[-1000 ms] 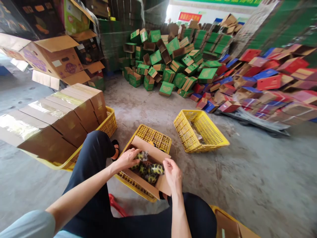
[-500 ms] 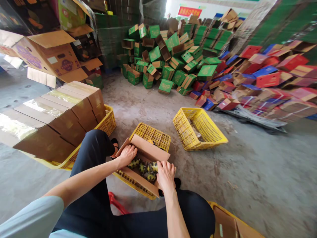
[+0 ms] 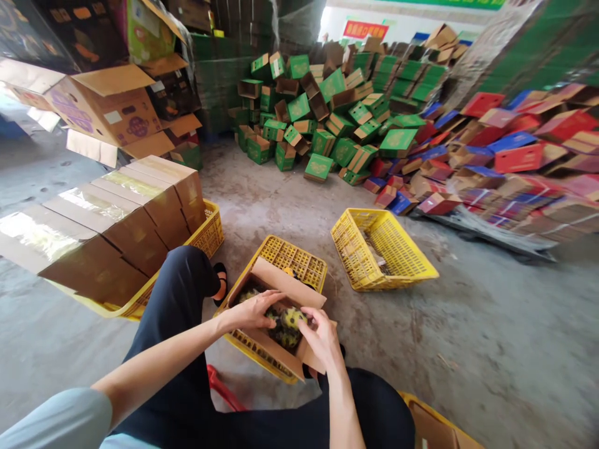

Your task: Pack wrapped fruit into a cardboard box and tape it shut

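An open brown cardboard box (image 3: 281, 285) rests on a yellow plastic crate (image 3: 292, 257) in front of my knees. Inside lie several yellow-green wrapped round items (image 3: 286, 333). My left hand (image 3: 255, 310) reaches across the box from the left, fingers curled on one of the items. My right hand (image 3: 319, 335) comes in from the right, fingertips pinching the same yellow-green item (image 3: 294, 318) in the middle of the box.
A second, nearly empty yellow crate (image 3: 381, 247) lies to the right. A row of sealed brown cartons (image 3: 116, 215) sits in a yellow crate at left. Green boxes (image 3: 322, 112) and red and blue boxes (image 3: 505, 156) are piled behind. Another yellow crate's corner (image 3: 435, 421) shows at bottom right.
Both hands have moved inward from the box's sides to meet over a yellow-green item in the middle of the box.
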`<state>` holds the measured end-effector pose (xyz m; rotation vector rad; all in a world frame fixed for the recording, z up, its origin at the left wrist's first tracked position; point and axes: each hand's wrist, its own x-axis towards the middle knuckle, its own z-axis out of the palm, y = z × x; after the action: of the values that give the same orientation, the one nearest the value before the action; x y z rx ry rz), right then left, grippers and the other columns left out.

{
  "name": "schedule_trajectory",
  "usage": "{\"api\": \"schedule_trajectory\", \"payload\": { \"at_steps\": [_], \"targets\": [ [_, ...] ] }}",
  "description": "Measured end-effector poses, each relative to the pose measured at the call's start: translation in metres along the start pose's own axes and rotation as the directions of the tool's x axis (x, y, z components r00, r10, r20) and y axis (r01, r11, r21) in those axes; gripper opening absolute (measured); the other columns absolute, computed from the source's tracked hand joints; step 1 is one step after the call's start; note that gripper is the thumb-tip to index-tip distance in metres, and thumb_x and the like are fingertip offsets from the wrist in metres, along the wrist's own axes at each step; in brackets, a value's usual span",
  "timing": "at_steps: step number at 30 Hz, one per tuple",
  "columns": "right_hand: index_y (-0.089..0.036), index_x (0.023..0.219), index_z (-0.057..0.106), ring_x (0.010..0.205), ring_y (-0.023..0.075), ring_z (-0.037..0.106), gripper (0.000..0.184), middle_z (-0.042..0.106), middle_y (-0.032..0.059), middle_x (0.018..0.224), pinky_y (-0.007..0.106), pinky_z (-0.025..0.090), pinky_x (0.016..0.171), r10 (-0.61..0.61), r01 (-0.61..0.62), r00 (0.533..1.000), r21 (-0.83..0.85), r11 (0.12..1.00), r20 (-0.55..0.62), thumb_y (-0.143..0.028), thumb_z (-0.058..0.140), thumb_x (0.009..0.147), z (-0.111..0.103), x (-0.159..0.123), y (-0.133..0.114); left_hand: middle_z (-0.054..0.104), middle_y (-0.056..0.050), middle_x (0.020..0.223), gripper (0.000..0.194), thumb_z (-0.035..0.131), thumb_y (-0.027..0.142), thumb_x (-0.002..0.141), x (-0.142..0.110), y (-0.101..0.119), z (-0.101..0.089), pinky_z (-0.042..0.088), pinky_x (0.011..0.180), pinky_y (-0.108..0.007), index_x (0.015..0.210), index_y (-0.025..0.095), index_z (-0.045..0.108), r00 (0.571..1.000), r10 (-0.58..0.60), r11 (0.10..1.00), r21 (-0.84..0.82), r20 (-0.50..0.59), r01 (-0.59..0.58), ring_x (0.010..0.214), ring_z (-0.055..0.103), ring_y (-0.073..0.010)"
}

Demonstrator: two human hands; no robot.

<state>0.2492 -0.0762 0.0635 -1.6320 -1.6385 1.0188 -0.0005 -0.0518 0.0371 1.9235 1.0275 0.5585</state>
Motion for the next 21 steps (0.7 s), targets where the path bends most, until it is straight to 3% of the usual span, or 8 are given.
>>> {"api": "schedule_trajectory", "payload": {
  "at_steps": [3, 6, 9, 12, 14, 16, 18, 21],
  "targets": [
    [-0.021, 0.104, 0.078, 0.096, 0.0286, 0.071, 0.042, 0.076, 0.0091, 0.108, 0.037, 0.059, 0.075, 0.164, -0.185, 0.982, 0.352, 0.917, 0.090, -0.052, 0.073, 0.077, -0.001, -0.002, -0.013, 0.055, -0.014, 0.150, 0.088, 0.084, 0.027, 0.074, 0.002, 0.011, 0.005, 0.042, 0.114, -0.047, 0.153, 0.021, 0.047, 0.999, -0.012, 0.946, -0.323, 0.036, 0.023, 0.136, 0.053, -0.0331],
    [-0.021, 0.098, 0.080, 0.090, 0.0285, 0.072, 0.049, 0.078, 0.0095, 0.104, 0.033, 0.058, 0.062, 0.214, -0.233, 0.972, 0.450, 0.862, 0.093, -0.065, 0.070, 0.079, 0.000, -0.003, -0.024, 0.068, -0.012, 0.133, 0.074, 0.084, 0.042, 0.078, 0.001, 0.020, 0.009, 0.050, 0.102, -0.042, 0.144, 0.019, 0.058, 0.994, -0.066, 0.778, -0.619, 0.087, 0.106, 0.118, 0.066, -0.0308],
    [-0.021, 0.101, 0.080, 0.085, 0.0283, 0.072, 0.057, 0.079, 0.0099, 0.101, 0.033, 0.057, 0.060, 0.187, -0.210, 0.978, 0.433, 0.877, 0.094, -0.072, 0.065, 0.082, -0.001, -0.002, -0.031, 0.072, -0.011, 0.125, 0.069, 0.085, 0.052, 0.077, -0.002, 0.026, 0.012, 0.052, 0.097, -0.036, 0.134, 0.017, 0.067, 0.992, -0.115, 0.662, -0.739, 0.060, 0.121, 0.112, 0.068, -0.0287],
    [-0.022, 0.101, 0.081, 0.092, 0.0291, 0.071, 0.054, 0.079, 0.0100, 0.100, 0.034, 0.057, 0.073, 0.121, -0.132, 0.991, 0.398, 0.908, 0.054, -0.070, 0.068, 0.082, -0.003, -0.001, -0.032, 0.074, -0.011, 0.116, 0.068, 0.081, 0.062, 0.078, -0.002, 0.028, 0.013, 0.054, 0.088, -0.032, 0.127, 0.016, 0.071, 0.976, -0.215, 0.584, -0.795, 0.043, 0.164, 0.102, 0.071, -0.0248],
    [-0.020, 0.093, 0.081, 0.090, 0.0285, 0.069, 0.053, 0.078, 0.0093, 0.091, 0.032, 0.055, 0.075, 0.094, -0.087, 0.996, 0.339, 0.937, -0.004, -0.070, 0.069, 0.081, -0.003, 0.000, -0.030, 0.075, -0.011, 0.108, 0.070, 0.076, 0.069, 0.078, -0.001, 0.028, 0.014, 0.056, 0.081, -0.030, 0.123, 0.015, 0.073, 0.954, -0.296, 0.539, -0.817, 0.047, 0.208, 0.090, 0.072, -0.0212],
    [-0.018, 0.079, 0.078, 0.076, 0.0242, 0.063, 0.058, 0.073, 0.0066, 0.074, 0.029, 0.050, 0.066, 0.087, -0.072, 0.995, 0.268, 0.961, -0.045, -0.075, 0.066, 0.080, -0.003, 0.001, -0.027, 0.075, -0.010, 0.104, 0.072, 0.074, 0.073, 0.078, 0.001, 0.028, 0.014, 0.056, 0.078, -0.029, 0.122, 0.016, 0.074, 0.934, -0.354, 0.517, -0.824, 0.043, 0.234, 0.084, 0.072, -0.0191],
    [-0.018, 0.066, 0.071, 0.062, 0.0183, 0.052, 0.063, 0.061, 0.0022, 0.059, 0.027, 0.042, 0.057, 0.092, -0.074, 0.993, 0.213, 0.974, -0.074, -0.079, 0.062, 0.079, -0.003, 0.001, -0.024, 0.076, -0.010, 0.104, 0.071, 0.075, 0.073, 0.077, 0.001, 0.029, 0.014, 0.056, 0.078, -0.028, 0.121, 0.017, 0.075, 0.925, -0.377, 0.507, -0.829, 0.036, 0.238, 0.090, 0.072, -0.0202],
    [-0.019, 0.060, 0.064, 0.058, 0.0149, 0.040, 0.067, 0.048, -0.0014, 0.053, 0.026, 0.035, 0.055, 0.084, -0.066, 0.991, 0.168, 0.984, -0.104, -0.082, 0.058, 0.080, -0.002, 0.002, -0.020, 0.077, -0.010, 0.107, 0.067, 0.076, 0.072, 0.077, 0.001, 0.032, 0.017, 0.056, 0.085, -0.029, 0.116, 0.017, 0.077, 0.923, -0.384, 0.469, -0.853, 0.035, 0.227, 0.101, 0.071, -0.0229]
  ]
}}
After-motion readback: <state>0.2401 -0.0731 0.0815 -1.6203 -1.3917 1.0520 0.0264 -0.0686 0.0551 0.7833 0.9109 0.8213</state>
